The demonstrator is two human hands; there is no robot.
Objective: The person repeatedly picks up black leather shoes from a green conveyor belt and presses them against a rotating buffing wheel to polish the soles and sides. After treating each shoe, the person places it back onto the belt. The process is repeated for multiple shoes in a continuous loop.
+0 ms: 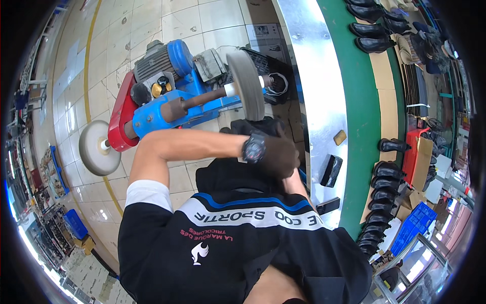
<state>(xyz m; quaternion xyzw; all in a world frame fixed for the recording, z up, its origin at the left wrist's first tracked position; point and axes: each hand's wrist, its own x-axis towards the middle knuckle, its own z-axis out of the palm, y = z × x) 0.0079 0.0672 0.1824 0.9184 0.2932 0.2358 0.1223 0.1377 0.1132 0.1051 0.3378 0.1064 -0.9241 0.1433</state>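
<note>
Two hands, left hand [277,152] gripping black shoe [255,125], grey wheel [246,85]

Matt grey wheel [246,83] showing a rough face; blue painted metal motor [172,86] shining at 11 o'clock; glossy black boots [382,190] gleaming at 4 o'clock.
</note>
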